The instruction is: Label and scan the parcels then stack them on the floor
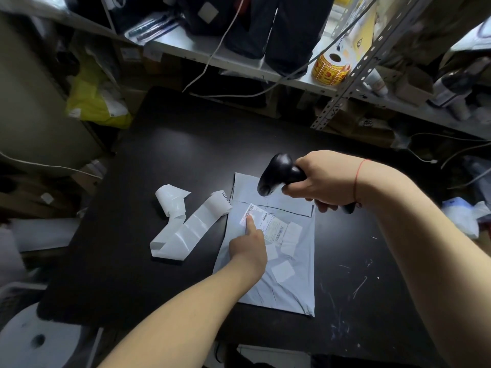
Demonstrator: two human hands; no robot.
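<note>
A pale grey mailer parcel [289,285] lies flat on the black table [164,160]. A white shipping label [265,224] with barcodes is stuck near its top, lit by a bright patch. My left hand [249,245] rests on the parcel, its index finger stretched out and pressing on the label, the other fingers curled. My right hand [321,181] grips a black handheld scanner [279,173] above the parcel's upper edge, with the scanner head pointing down at the label.
A curled strip of white label backing [183,229] lies on the table left of the parcel. A metal shelf [239,59] with cables, dark bags and a roll of yellow-red stickers [332,67] runs behind. A yellow bag [95,99] sits at back left.
</note>
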